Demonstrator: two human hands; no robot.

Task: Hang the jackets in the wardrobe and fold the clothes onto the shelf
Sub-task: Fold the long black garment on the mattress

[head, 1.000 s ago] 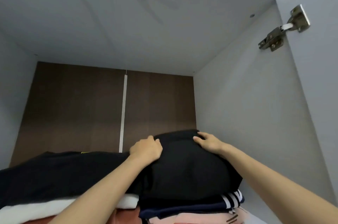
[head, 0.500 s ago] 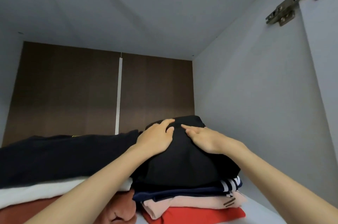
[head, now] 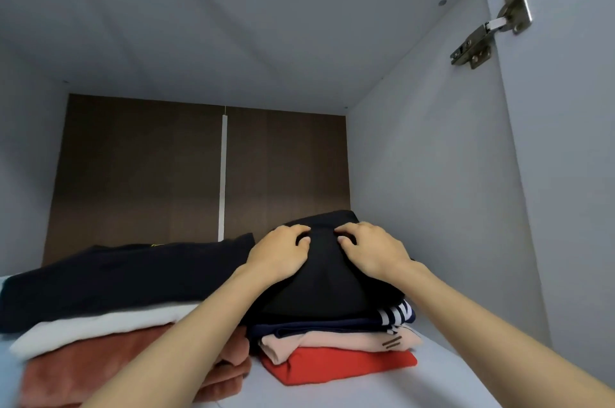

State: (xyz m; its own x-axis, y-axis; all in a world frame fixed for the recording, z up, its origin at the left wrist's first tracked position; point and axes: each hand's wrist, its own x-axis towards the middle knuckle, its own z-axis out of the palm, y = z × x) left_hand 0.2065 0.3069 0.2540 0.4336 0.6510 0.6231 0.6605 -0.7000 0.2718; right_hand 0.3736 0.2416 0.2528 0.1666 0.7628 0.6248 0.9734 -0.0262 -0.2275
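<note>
Curling tighter than before, left hand (head: 279,256) and right hand (head: 377,251) clamp their grip on black garment (head: 321,287).

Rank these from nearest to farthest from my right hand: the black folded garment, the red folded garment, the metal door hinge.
1. Black folded garment: top of the right pile, under the right hand.
2. Red folded garment: bottom of that pile.
3. Metal door hinge: high on the right wall.

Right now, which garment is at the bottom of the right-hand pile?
The red garment, on the shelf, beneath the pink garment, navy garment and black garment.
</note>
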